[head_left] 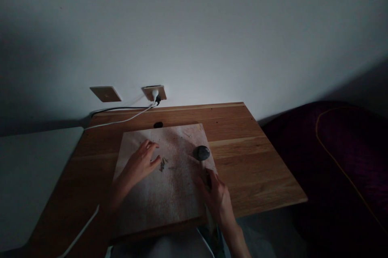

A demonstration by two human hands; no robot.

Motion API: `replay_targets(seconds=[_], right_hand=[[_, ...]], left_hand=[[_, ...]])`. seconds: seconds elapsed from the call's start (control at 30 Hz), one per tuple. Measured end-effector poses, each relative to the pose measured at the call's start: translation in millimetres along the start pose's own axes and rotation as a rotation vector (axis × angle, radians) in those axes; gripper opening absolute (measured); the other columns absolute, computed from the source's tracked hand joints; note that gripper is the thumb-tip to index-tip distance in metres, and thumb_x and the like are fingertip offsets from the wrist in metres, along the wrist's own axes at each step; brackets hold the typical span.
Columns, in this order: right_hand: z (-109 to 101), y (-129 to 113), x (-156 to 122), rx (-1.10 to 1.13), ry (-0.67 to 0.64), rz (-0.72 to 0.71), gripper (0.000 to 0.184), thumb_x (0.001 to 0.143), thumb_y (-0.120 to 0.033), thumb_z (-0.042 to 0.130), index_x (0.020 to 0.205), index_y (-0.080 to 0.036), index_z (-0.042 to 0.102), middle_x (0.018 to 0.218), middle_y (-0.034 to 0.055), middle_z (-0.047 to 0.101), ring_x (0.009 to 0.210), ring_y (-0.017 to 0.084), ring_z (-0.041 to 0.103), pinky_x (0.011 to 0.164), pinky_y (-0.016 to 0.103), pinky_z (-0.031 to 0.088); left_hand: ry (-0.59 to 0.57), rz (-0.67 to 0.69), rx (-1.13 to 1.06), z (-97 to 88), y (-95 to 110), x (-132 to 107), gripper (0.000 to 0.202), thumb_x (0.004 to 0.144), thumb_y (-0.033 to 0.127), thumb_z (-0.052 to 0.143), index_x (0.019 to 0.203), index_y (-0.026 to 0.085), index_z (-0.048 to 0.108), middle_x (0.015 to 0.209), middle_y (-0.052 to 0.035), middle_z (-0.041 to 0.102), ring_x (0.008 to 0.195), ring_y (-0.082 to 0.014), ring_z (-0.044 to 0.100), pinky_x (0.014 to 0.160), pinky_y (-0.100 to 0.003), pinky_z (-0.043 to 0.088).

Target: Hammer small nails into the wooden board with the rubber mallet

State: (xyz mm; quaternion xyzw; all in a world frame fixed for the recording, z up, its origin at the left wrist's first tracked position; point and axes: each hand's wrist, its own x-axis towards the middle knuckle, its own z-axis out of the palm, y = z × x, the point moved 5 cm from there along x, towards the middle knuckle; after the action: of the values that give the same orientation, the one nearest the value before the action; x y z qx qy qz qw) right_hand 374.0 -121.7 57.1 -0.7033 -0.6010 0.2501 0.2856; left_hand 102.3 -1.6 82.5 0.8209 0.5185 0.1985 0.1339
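Fingers of my left hand (143, 160) parted, seemingly empty | right hand (219, 196) gripping rubber mallet (203, 153) | board (172, 199): dots perhaps driven nails, loose nails (163, 164) undriven

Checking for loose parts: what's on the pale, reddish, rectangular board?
A cluster of thin, dark pieces lies on the board near the left hand, with tiny specks beyond. Anything behind that hand, the right hand or its black, round-headed mallet is hidden.

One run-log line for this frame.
left hand: open, near small nail-like pieces | right hand: holding mallet | board: on wooden table, pieces on top
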Motion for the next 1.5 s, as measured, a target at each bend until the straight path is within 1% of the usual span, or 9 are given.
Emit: replay_targets(seconds=[0.07,0.17,0.37,0.53,0.67,0.8,1.0,1.33,1.5], right_hand=[[0,-1,0,-0.013,0.012,-0.014,0.031,0.105,-0.045,0.049,0.113,-0.020,0.065,0.097,0.0099,0.076,0.088,0.028,0.075,0.074,0.033,0.053],[-2,-2,0,-0.006,0.029,-0.022,0.031,0.105,-0.045,0.048,0.113,-0.020,0.065,0.099,0.0107,0.077,0.090,0.028,0.076,0.076,0.034,0.054],[-3,-4,0,0.000,0.020,-0.013,0.032,0.103,-0.045,0.052,0.116,-0.020,0.066,0.100,0.0108,0.078,0.090,0.027,0.076,0.076,0.033,0.055],[-2,-1,-1,-0.016,0.039,-0.024,0.030,0.103,-0.044,0.053,0.115,-0.021,0.068,0.102,0.0106,0.079,0.091,0.026,0.076,0.077,0.033,0.056],[0,0,0,-0.054,0.041,-0.046,0.034,0.104,-0.047,0.051,0.116,-0.020,0.068,0.100,0.0116,0.079,0.088,0.027,0.076,0.075,0.033,0.056],[2,0,1,-0.085,0.051,-0.058,0.038,0.105,-0.048,0.046,0.119,-0.019,0.066,0.099,0.0124,0.079,0.088,0.029,0.077,0.073,0.034,0.056],[3,-1,1,-0.099,0.073,-0.083,0.032,0.104,-0.045,0.049,0.114,-0.020,0.067,0.097,0.0111,0.079,0.086,0.028,0.077,0.072,0.033,0.055],[3,-2,-2,-0.077,0.073,-0.092,0.033,0.105,-0.043,0.050,0.122,-0.018,0.064,0.104,0.0121,0.078,0.092,0.027,0.077,0.077,0.033,0.056],[3,-1,-1,-0.109,0.055,-0.057,0.032,0.105,-0.044,0.050,0.118,-0.020,0.066,0.100,0.0108,0.079,0.090,0.027,0.078,0.074,0.032,0.055]], left_hand=[[-0.030,-0.009,-0.009,2.2,-3,-2,0.016,0.092,0.024,0.059,0.109,0.023,0.060,0.108,-0.0062,0.062,0.094,-0.0238,0.066,0.088,-0.038,0.056],[-0.101,0.012,-0.027,9.8,6,-3,0.011,0.093,0.020,0.056,0.103,0.023,0.060,0.102,-0.0047,0.064,0.088,-0.0218,0.067,0.086,-0.037,0.056],[-0.180,0.053,-0.111,14.1,29,-7,0.021,0.089,0.012,0.055,0.106,0.023,0.062,0.105,-0.0047,0.067,0.090,-0.0211,0.069,0.085,-0.035,0.056],[-0.036,-0.021,-0.055,-6.5,5,-21,0.022,0.088,0.020,0.063,0.109,0.025,0.063,0.106,-0.0053,0.065,0.102,-0.0258,0.067,0.093,-0.040,0.057],[-0.060,-0.047,-0.059,-7.2,-8,-35,0.025,0.085,0.018,0.065,0.109,0.026,0.064,0.108,-0.0051,0.066,0.103,-0.0262,0.067,0.094,-0.042,0.057],[-0.111,-0.027,-0.124,8.4,7,-36,0.041,0.082,0.014,0.066,0.121,0.026,0.061,0.118,-0.0065,0.065,0.108,-0.0254,0.068,0.096,-0.040,0.058],[-0.158,0.001,-0.145,27.5,28,-20,0.061,0.074,0.013,0.069,0.133,0.025,0.057,0.131,-0.0103,0.061,0.115,-0.0275,0.067,0.102,-0.041,0.056],[-0.360,0.040,-0.145,33.5,60,1,0.032,0.076,0.002,0.059,0.102,0.022,0.061,0.116,-0.0081,0.061,0.103,-0.0250,0.069,0.088,-0.034,0.055],[-0.395,0.067,-0.134,35.3,70,3,0.028,0.079,0.000,0.058,0.096,0.021,0.061,0.112,-0.0065,0.060,0.095,-0.0224,0.069,0.083,-0.031,0.054]])
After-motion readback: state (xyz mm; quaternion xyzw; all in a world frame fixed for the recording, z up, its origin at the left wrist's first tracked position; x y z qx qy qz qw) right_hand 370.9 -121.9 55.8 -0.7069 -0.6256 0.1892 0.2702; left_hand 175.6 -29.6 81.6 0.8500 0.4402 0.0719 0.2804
